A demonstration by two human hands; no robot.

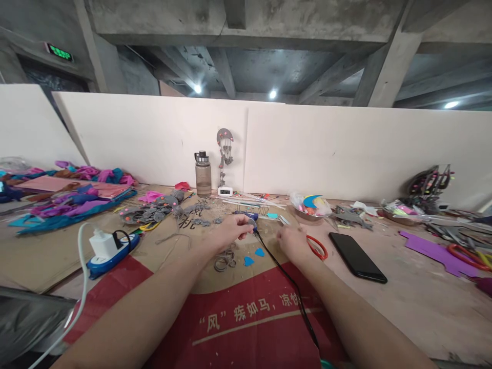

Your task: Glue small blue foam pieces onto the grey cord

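My left hand point(236, 229) is closed in a pinch on a small grey felt piece at its fingertips. Right by those fingers lies a blue-handled tool point(252, 216) with a black cord point(286, 274) running toward me; its kind is partly hidden. My right hand point(292, 243) is curled over a pair of scissors, whose red handle point(318, 248) sticks out on the right and whose blades point(283, 220) show beyond the fingers. Two blue heart-shaped pieces point(249, 261) and some grey felt rings point(223, 262) lie between my arms.
A black phone point(357, 257) lies at right, with purple felt point(438, 251) beyond. A bottle point(203, 177) and small clock point(225, 191) stand at the back. Grey cutouts point(151, 211), a blue power strip point(111, 256) and a bowl point(310, 211) surround the work area.
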